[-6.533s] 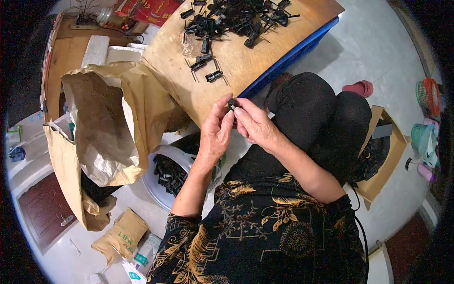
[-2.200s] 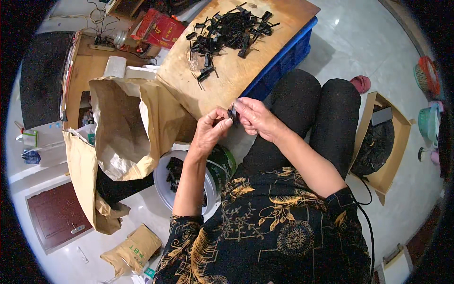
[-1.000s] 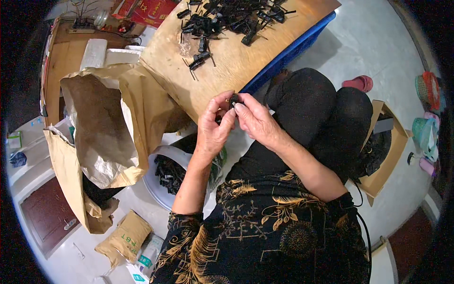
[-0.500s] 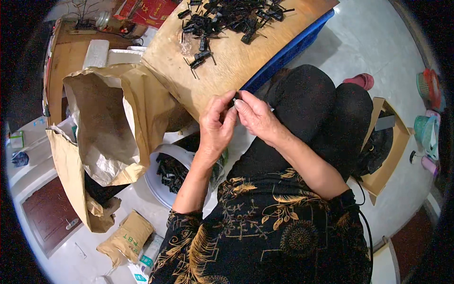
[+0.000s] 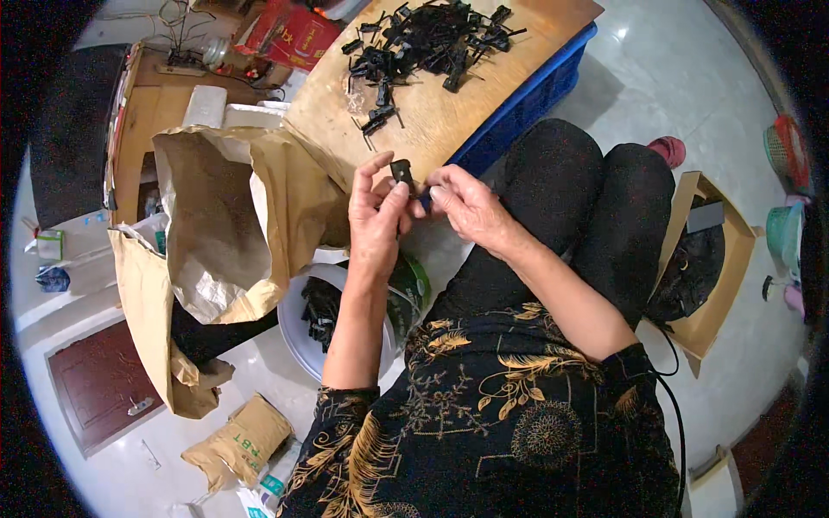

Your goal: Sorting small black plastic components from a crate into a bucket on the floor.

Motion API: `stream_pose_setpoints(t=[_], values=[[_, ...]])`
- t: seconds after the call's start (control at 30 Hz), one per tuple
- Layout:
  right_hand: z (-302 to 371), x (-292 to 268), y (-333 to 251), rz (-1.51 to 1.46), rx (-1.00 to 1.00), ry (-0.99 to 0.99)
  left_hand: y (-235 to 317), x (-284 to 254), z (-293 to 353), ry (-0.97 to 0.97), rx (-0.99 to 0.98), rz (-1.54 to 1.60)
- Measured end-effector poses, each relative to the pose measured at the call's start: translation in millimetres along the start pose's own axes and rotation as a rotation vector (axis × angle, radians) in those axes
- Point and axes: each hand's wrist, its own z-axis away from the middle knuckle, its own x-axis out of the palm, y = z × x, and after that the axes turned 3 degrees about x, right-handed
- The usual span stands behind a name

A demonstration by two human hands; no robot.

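Note:
A small black plastic part (image 5: pixel 401 172) is pinched between the thumb and fingers of my left hand (image 5: pixel 378 211), just off the near corner of the wooden board (image 5: pixel 337 112). Beside it, my right hand (image 5: pixel 471 205) has its thumb and fingertips pressed together; whatever may be between them is too small to make out. A heap of black plastic parts with thin prongs (image 5: pixel 432 43) lies on the far half of the board. One such part (image 5: pixel 378 118) sits apart at the heap's near edge. Below my left wrist, a white bucket (image 5: pixel 294 332) holds more black pieces.
A large open brown paper sack (image 5: pixel 285 216) stands left of my left arm. Under the board is a blue plastic crate (image 5: pixel 527 104). An open cardboard box (image 5: pixel 725 285) with a black item rests right of my knees. A smaller brown bag (image 5: pixel 242 440) lies at lower left.
My hands have moved apart slightly and nearer to me. The black part, mostly hidden between the fingers before, now shows upright in my left hand. The whole view has shifted slightly.

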Motion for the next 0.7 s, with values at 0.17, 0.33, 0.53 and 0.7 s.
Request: stream_pose_setpoints(t=[0.17,0.33,0.53,0.7], values=[[7.4,-12.9,-35.1,-0.316,0.282,-0.154,3.2,-7.8,4.3,0.012,-0.113,0.178],[7.7,-20.9,-41.6,-0.431,0.324,-0.191,8.1,-4.6,9.4,-0.107,-0.147,0.196],[7.8,-25.9,-37.1,-0.486,0.398,-0.246,11.8,5.6,14.9,-0.196,-0.13,0.096],[8.9,-22.4,-38.0,-0.421,0.398,-0.245,16.2,4.1,17.6,-0.238,-0.13,-0.138]])
